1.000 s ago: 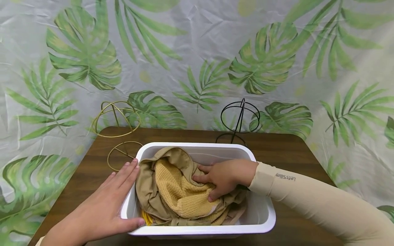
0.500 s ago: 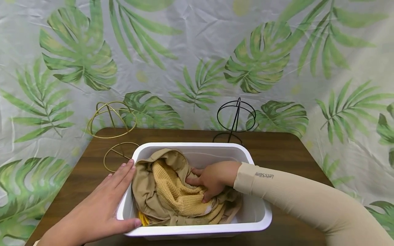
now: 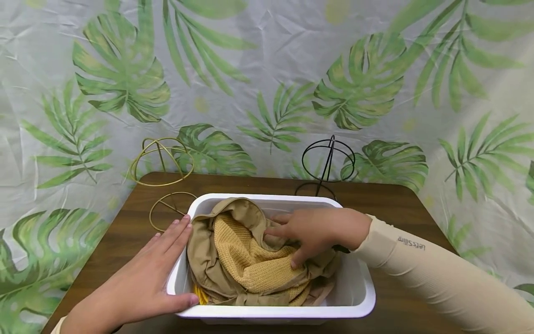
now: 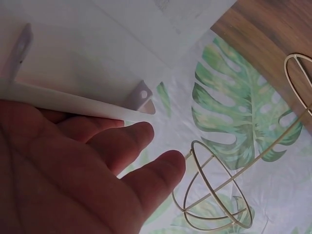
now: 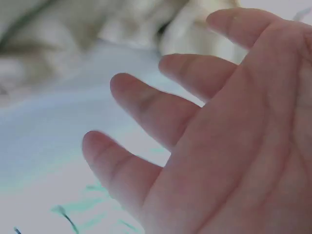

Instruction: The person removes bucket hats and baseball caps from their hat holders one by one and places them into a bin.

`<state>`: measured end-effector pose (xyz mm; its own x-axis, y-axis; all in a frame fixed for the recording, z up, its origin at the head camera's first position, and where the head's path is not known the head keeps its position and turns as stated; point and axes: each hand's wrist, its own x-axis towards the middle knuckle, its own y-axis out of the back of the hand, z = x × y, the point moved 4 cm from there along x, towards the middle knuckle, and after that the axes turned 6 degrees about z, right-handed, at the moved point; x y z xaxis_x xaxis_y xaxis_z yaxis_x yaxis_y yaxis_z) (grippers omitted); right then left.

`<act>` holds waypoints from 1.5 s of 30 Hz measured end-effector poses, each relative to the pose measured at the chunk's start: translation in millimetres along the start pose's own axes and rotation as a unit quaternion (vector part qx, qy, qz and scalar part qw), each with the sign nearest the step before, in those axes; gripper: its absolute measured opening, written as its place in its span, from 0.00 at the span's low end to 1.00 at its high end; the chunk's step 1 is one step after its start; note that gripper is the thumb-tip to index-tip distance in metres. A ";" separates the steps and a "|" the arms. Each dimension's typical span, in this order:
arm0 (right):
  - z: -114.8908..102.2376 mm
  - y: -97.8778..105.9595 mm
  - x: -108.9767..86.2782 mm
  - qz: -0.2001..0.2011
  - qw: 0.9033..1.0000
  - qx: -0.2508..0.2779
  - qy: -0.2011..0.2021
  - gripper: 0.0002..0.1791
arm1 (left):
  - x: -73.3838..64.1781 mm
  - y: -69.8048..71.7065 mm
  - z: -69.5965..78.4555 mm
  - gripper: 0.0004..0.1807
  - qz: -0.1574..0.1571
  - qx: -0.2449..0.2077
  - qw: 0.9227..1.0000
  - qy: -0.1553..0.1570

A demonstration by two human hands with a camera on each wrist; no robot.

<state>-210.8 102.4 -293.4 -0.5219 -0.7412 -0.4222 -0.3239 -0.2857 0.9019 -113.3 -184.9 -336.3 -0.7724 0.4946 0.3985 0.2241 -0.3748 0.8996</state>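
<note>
A white plastic tub holds a khaki cloth item with a curved, stitched edge. Folded inside it lies a yellow knitted item. My left hand rests against the tub's left rim, fingers extended and thumb at the front corner; the left wrist view shows the palm beside the tub's rim. Over the cloth, inside the tub, my right hand has its fingers spread, thumb near the knit. In the right wrist view those fingers are loosely extended with nothing between them.
Behind the tub stand a gold wire stand at left and a black wire stand at right. Bright yellow strands show in the tub's front left corner. A leaf-print curtain hangs behind the brown wooden table.
My right hand reached further left into the tub, then drew back to the right and up off the cloth. The left hand has stayed on the rim.
</note>
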 end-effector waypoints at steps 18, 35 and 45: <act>-46.7 32.6 55.4 0.121 0.974 -0.097 0.167 0.55 | -1.3 -4.8 -1.2 0.64 -0.017 -0.013 1.000 0.015; -51.7 2.0 68.1 0.110 0.968 -0.145 0.175 0.50 | 2.1 -2.9 -0.5 0.63 -0.019 -0.005 1.000 0.016; -54.5 -19.0 89.5 0.092 0.966 -0.169 0.173 0.48 | 0.1 -1.0 -2.3 0.63 -0.014 -0.002 1.000 0.011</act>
<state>-208.3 8.5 -343.4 -0.2329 -0.9400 -0.2491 0.0554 -0.2686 0.9617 -114.9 -186.2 -337.6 -0.7912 0.4872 0.3696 0.1999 -0.3652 0.9092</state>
